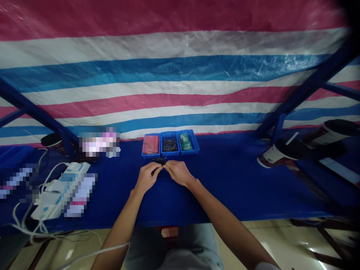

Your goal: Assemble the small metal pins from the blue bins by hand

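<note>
Forearms point(225, 217) steady serve best as my left grip point(148, 175) and right grip point(180, 172) meet beside slender dark pieces point(159, 161); I cannot tell what they hold.

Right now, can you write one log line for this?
left hand, right hand: fingertips together | small dark pieces: just beyond | blue bins: three, side by side

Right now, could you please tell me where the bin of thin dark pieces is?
In the head view, the middle bin stands just left of centre, beyond the right hand, between the pink-filled bin on its left and the green-filled bin.
</note>
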`<state>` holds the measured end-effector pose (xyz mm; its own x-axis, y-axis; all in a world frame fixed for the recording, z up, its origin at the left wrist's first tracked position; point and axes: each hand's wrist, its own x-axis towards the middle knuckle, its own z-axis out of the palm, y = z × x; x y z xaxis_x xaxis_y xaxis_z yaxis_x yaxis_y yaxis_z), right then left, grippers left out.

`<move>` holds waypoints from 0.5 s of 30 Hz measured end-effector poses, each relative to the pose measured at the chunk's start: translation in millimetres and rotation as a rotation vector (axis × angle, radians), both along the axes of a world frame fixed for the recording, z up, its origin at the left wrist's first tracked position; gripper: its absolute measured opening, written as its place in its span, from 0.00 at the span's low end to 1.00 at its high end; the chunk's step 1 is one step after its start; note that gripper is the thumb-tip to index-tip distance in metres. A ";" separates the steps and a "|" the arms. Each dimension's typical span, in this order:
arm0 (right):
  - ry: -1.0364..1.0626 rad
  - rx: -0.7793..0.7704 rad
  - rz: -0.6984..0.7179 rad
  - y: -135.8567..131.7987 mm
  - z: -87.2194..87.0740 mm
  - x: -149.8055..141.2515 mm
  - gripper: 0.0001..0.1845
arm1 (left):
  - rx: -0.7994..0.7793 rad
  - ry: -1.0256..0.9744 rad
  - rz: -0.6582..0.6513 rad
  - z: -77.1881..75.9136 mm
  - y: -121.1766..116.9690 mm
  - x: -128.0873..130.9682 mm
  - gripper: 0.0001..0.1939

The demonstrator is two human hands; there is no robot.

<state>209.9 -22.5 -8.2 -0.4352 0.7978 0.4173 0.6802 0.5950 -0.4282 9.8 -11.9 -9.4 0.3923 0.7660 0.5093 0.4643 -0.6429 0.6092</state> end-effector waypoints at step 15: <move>-0.007 -0.007 0.024 0.8 -3.5 -1.4 0.15 | -0.052 0.014 0.013 1.9 -1.7 -0.5 0.08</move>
<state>208.5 -21.7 -11.7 -0.4575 0.7899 0.4084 0.6688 0.6083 -0.4274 9.3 -13.6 -7.5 0.3886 0.7965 0.4633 0.4815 -0.6042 0.6349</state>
